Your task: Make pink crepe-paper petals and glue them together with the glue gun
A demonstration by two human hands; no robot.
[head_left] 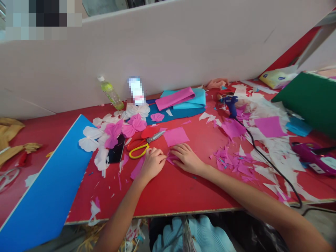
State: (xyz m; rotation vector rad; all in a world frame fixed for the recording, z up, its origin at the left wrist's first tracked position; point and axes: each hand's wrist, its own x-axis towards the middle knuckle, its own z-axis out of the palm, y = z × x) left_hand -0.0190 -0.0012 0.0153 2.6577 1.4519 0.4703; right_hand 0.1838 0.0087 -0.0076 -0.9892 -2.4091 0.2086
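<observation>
Between the fingertips of both hands is a small piece of pink crepe paper, low over the red table. My left hand is closed on its left edge with finger and thumb. My right hand has its fingers bent over the right part, partly hiding it. Just beyond my hands lies a flat pink paper square. Scissors with red and yellow handles rest beside my left hand. Another pink strip lies partly under my left wrist. Pink paper flowers and white paper flowers are heaped to the left.
Left stands a blue board; a dark phone lies near it. A bottle and lit phone lean on the back wall. Rightward are a blue glue gun with black cord, paper scraps and a green board.
</observation>
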